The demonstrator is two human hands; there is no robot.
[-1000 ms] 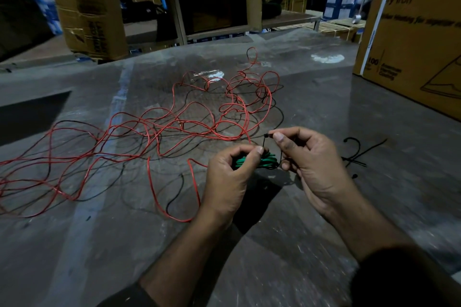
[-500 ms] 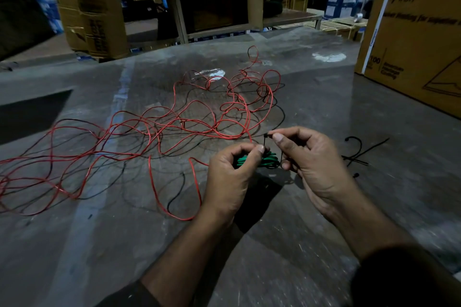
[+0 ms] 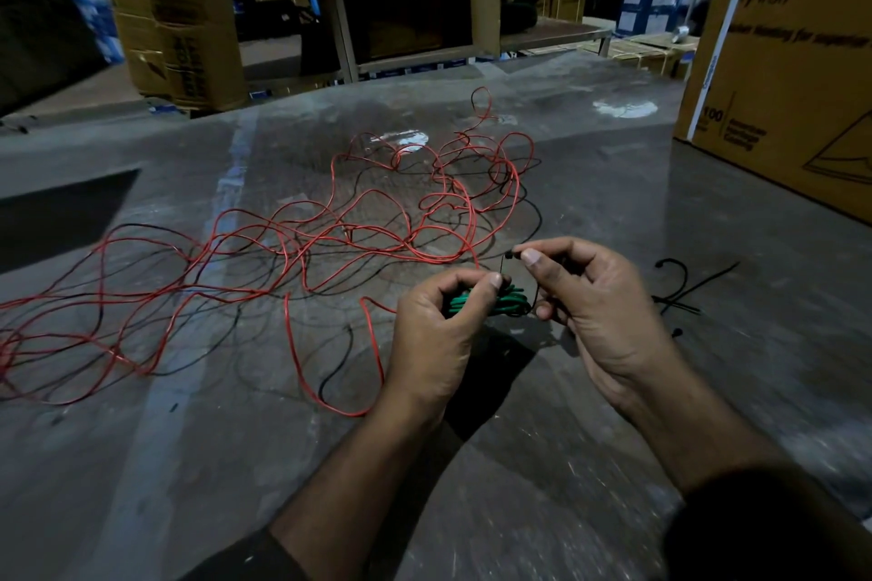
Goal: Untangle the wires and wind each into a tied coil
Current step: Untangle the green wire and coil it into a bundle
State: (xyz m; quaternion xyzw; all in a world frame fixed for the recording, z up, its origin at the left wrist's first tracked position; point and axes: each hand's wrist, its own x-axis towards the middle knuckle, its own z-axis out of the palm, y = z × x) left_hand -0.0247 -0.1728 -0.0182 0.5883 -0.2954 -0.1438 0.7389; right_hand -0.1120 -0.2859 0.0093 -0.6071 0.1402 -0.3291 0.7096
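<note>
Red wire (image 3: pixel 302 245) is lying in loose loops across the grey table (image 3: pixel 188 462), spreading from the left edge to the far centre. Black wire (image 3: pixel 330 373) is threaded among these loops; where each strand ends cannot be told in the dim light. Near the centre, a green coil (image 3: pixel 490 302) is being grasped by the left hand (image 3: pixel 439 335), with the fingers curled around its left part and the thumb pressed on top. A thin black tie (image 3: pixel 532 297) is looped around the right end of the coil. Its upper end is being pinched between the thumb and forefinger of the right hand (image 3: pixel 599 311), just above and to the right of the coil, while the remaining fingers are being kept curled. Spare ties (image 3: pixel 679 293) are lying on the table just right of the right hand. At the far right, a cardboard box (image 3: pixel 792 76) is standing on the table.
</note>
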